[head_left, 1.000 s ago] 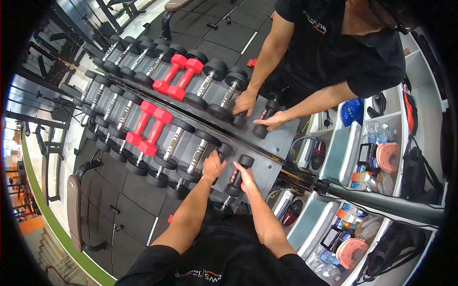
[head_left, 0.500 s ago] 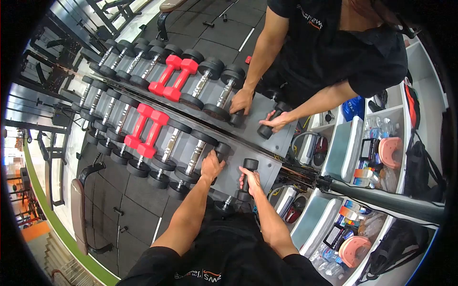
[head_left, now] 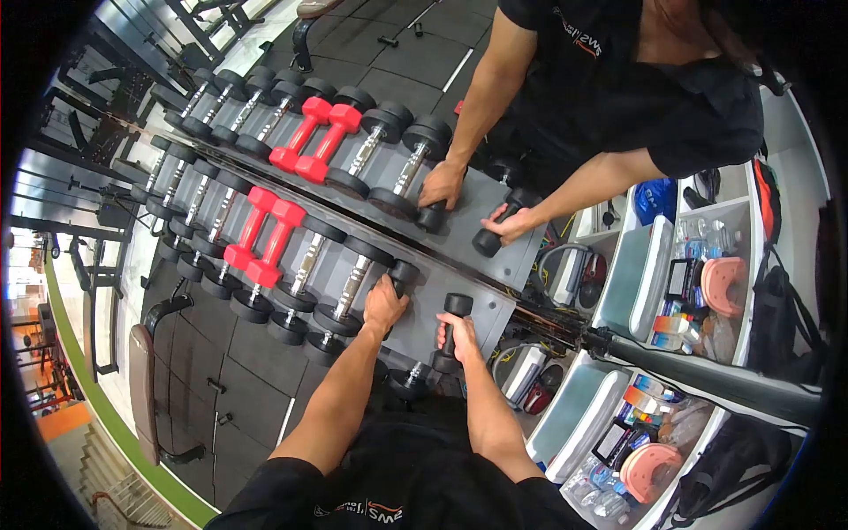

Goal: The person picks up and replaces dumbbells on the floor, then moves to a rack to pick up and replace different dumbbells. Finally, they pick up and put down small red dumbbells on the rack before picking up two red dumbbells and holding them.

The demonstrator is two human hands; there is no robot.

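My left hand [head_left: 385, 305] is closed around a small black dumbbell [head_left: 404, 272] on the grey rack shelf [head_left: 415, 331]. Its far head shows past my fingers, right beside a chrome-handled dumbbell [head_left: 355, 281]. To the right, my right hand [head_left: 458, 336] wraps the handle of a matching black dumbbell [head_left: 458, 305], its two heads showing above and below the fist. Near my body, below the shelf's front edge, is another dumbbell [head_left: 408, 380] with a chrome handle. Two red dumbbells [head_left: 276, 240] lie farther left in the row.
Behind the rack, a mirror [head_left: 477, 208] reflects my arms and the dumbbells. More chrome-handled dumbbells [head_left: 231, 212] continue leftward. On the right stands a white cabinet [head_left: 565, 420] with bottles, a pink curved item [head_left: 651, 471] and a black bag [head_left: 738, 468]. A padded bench [head_left: 143, 397] is at left.
The view has shifted a little, so the rack sits slightly farther left in it. Both hands keep their hold on the black dumbbells, with little movement against the shelf.
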